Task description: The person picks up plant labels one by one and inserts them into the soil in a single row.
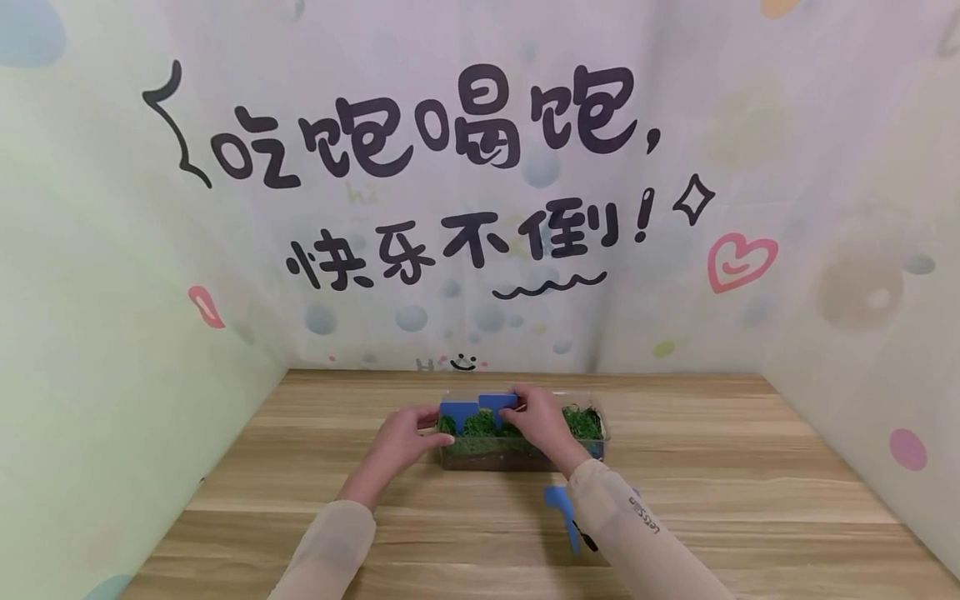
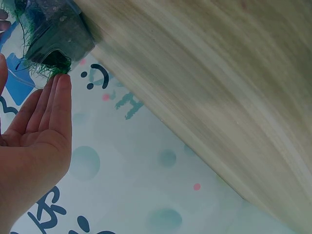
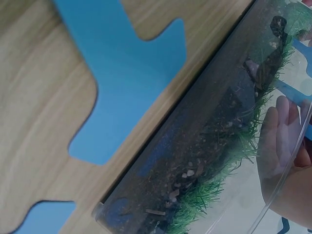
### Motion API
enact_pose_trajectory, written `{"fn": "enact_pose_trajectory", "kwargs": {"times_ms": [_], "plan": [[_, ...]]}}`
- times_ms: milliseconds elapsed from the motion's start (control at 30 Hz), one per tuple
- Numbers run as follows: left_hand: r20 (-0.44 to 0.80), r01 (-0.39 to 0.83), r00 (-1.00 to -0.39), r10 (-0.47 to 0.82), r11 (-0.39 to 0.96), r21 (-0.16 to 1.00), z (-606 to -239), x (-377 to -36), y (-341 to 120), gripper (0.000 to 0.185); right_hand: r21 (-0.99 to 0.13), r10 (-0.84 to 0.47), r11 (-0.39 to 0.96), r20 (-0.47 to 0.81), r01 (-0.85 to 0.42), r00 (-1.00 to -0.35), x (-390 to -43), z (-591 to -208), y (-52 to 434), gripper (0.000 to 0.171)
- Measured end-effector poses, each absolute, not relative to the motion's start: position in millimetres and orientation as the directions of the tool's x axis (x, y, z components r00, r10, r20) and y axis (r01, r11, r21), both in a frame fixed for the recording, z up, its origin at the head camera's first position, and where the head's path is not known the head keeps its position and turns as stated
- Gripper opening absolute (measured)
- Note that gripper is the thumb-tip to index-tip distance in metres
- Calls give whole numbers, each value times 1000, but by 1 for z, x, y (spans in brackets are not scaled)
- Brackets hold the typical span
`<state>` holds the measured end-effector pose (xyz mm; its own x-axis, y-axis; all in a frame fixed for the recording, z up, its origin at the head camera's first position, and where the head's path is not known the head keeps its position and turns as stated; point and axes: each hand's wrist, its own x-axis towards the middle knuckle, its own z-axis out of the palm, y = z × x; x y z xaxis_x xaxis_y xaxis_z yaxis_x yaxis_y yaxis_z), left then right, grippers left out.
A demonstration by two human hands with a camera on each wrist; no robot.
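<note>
A clear plastic planter box with dark soil and green grass stands on the table. My left hand is at its left end, the straight fingers touching the end wall in the left wrist view. Between thumb and fingers, my right hand pinches the top of a blue T-shaped plant label, whose stem goes down into the grass. Left of it a second blue plant label stands upright in the grass. Through the clear wall, the right wrist view shows the right hand partly blurred by reflections.
Closer to me, a blue plant label lies flat on the wooden table, partly under the right forearm. Another blue label shows at the edge of the right wrist view. A small dark thing lies beside the sleeve. A printed cloth hangs behind.
</note>
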<state>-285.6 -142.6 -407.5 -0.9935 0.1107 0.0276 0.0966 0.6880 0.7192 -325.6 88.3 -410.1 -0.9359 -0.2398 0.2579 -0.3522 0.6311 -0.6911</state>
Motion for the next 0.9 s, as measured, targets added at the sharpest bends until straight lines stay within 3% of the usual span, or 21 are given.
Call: {"fn": "enact_pose_trajectory", "kwargs": {"times_ms": [900], "plan": [[41, 109, -993, 114, 699, 707, -407, -284, -143, 62, -657, -257, 659, 260, -365, -931, -325, -410, 89, 8]]}}
